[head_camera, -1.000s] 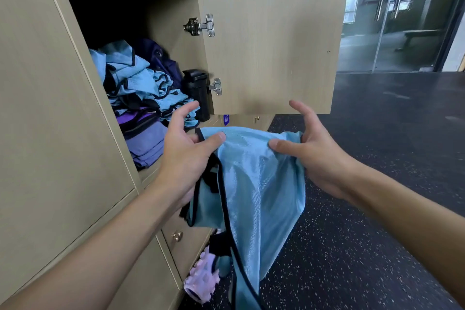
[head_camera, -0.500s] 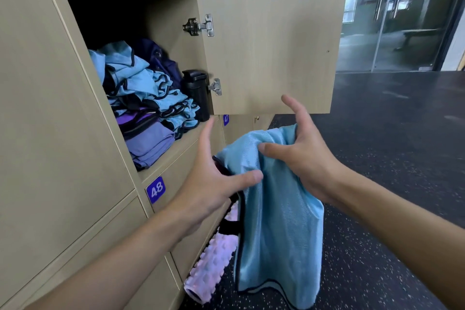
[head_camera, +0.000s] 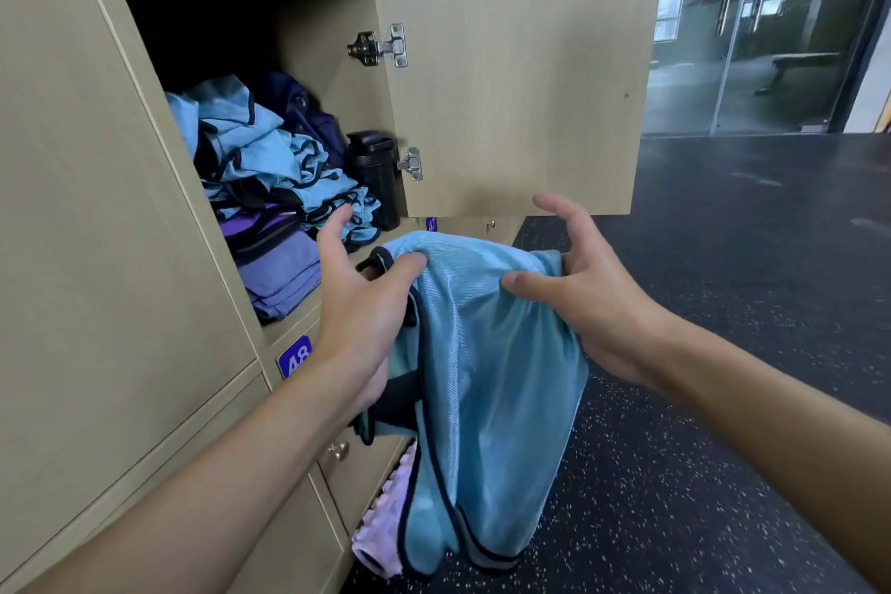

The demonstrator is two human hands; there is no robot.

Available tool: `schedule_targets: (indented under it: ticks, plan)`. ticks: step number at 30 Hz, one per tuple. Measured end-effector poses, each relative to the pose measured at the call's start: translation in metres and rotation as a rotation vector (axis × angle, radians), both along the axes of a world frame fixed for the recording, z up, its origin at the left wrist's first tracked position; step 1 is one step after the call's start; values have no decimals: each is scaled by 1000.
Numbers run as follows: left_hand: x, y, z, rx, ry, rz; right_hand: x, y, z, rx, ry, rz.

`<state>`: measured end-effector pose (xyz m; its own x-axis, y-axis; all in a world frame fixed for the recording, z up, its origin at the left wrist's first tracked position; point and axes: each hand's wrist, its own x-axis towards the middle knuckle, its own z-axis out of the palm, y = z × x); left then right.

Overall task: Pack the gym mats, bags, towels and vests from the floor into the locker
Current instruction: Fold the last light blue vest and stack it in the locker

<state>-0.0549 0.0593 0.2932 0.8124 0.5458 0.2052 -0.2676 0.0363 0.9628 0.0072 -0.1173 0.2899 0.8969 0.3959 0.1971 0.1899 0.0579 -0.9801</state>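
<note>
A light blue vest (head_camera: 487, 381) with dark trim hangs in front of me, just below the open locker (head_camera: 241, 39). My left hand (head_camera: 361, 299) pinches its upper left edge with the thumb on top. My right hand (head_camera: 573, 289) grips its upper right edge, thumb pressed into the cloth and forefinger lifted. Inside the locker lie crumpled blue vests (head_camera: 270, 159) on purple folded cloth (head_camera: 279, 275), with a dark blue bag (head_camera: 308, 116) behind and a black bottle (head_camera: 376, 178) at the right.
The locker door (head_camera: 520, 72) stands open to the right, above my hands. A pink knobbed roller (head_camera: 385, 526) lies on the speckled black floor (head_camera: 699, 449) against the lower lockers. A label reading 48 (head_camera: 295, 356) marks the compartment below. Glass doors (head_camera: 752, 29) stand far right.
Both hands have shifted their hold on the vest: it was spread, then bunched with the left hand sliding down, and now both hands hold the top edge again, slightly nearer the locker.
</note>
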Motion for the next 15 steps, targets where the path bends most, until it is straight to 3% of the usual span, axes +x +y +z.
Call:
schedule_targets:
  ticks: [7, 12, 15]
  plan:
    - [-10, -18, -16, -113, 141, -207, 3, 4, -4, 45, -45, -137]
    - [-2, -16, -15, -74, 32, -90, 6, -4, -1, -5, -28, -126]
    - [3, -3, -12, -73, -26, -33, 7, -11, 5, -154, -37, -57]
